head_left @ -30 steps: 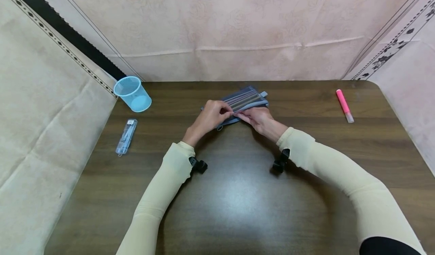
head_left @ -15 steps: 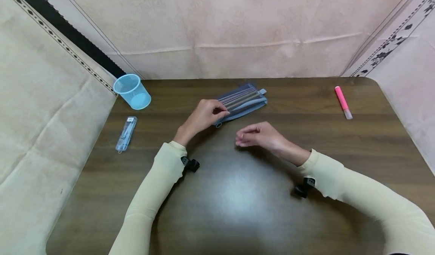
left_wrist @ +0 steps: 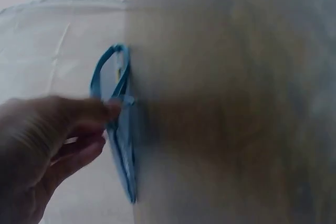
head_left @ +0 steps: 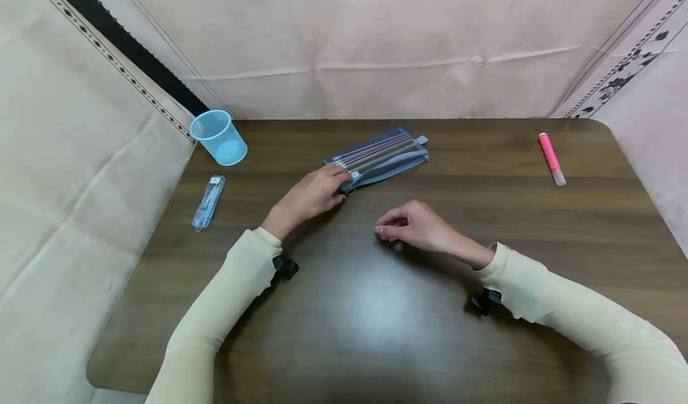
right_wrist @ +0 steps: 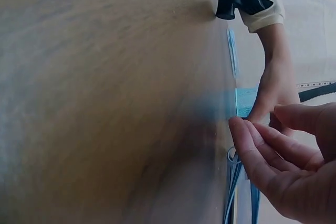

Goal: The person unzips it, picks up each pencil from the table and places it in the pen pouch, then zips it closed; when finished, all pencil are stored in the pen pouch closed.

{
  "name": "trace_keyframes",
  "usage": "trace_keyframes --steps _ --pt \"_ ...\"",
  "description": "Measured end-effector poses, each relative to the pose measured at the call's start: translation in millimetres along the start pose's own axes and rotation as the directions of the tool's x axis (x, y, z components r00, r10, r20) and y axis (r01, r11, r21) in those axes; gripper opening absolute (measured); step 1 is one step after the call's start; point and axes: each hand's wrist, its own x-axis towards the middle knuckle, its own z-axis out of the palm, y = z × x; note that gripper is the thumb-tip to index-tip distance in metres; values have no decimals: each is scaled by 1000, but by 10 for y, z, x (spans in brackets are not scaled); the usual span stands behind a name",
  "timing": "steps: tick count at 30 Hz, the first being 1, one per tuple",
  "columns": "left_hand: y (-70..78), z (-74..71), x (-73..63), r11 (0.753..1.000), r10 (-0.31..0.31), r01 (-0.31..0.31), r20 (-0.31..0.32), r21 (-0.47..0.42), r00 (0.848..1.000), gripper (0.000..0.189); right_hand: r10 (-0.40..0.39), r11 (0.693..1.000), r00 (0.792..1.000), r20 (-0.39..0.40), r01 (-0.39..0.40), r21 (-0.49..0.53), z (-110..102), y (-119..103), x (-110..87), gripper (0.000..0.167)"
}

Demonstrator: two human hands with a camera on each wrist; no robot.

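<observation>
A blue pencil case (head_left: 384, 156) lies at the far middle of the table, with several long thin sticks showing through its side. My left hand (head_left: 309, 195) holds its left end, fingers over the top and thumb by the near edge. In the left wrist view, blurred, the left hand (left_wrist: 58, 135) is at the case (left_wrist: 125, 156), whose light-blue edging stands apart in a loop. The right hand (head_left: 414, 227) hovers in front of the case, apart from it, fingers loosely bent. Nothing shows between the right hand's fingers (right_wrist: 252, 153) in its wrist view.
A light-blue cup (head_left: 219, 138) stands at the table's far left corner. Nearer lies a slim clear-blue case (head_left: 208, 203). A pink marker (head_left: 552, 158) rests at the far right. Cloth hangs behind and beside the wooden table (head_left: 376, 332).
My right hand has left the pencil case and drawn back toward me. The left hand has shifted from the near edge to the case's left end.
</observation>
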Motion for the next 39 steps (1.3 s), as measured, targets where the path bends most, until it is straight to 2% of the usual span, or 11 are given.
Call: trace_keyframes --steps 7,12,19,23,26,29,31,33,36,37,39 --pt "4 29 41 992 8 -3 -37 123 999 34 -42 997 999 16 43 -69 76 -74 49 22" --pt "-32 11 38 991 17 -13 -34 137 999 27 -121 979 992 -41 113 -167 110 -114 205 19" --pt "-43 -87 39 1000 5 -5 -84 1 996 22 -212 934 960 -184 143 -328 113 -90 523 19" --pt "-29 -139 57 995 -32 21 -115 -98 993 23 -268 884 933 -239 140 -445 138 -90 651 15" --pt "-7 -167 84 987 -60 41 -127 -153 990 24 -229 891 933 -277 87 -446 120 -140 731 19" --pt "25 -192 108 982 -87 62 -134 -181 987 24 -65 958 960 -271 -15 -285 34 -168 801 28" --pt "43 -199 116 980 -94 68 -137 -187 986 25 87 996 975 -203 -89 2 -35 -167 834 30" --pt "55 -202 121 979 -102 75 -136 -191 985 25 211 934 968 -134 -159 318 -91 -146 850 31" --pt "58 -199 113 978 -109 81 -139 -191 984 25 300 752 951 -77 -186 633 -139 -124 851 33" --pt "60 -198 109 978 -108 80 -142 -190 984 25 302 731 950 -83 -175 659 -153 -114 844 32" --pt "69 -197 97 980 -103 74 -150 -186 983 25 282 739 952 -120 -136 660 -172 -97 831 31"
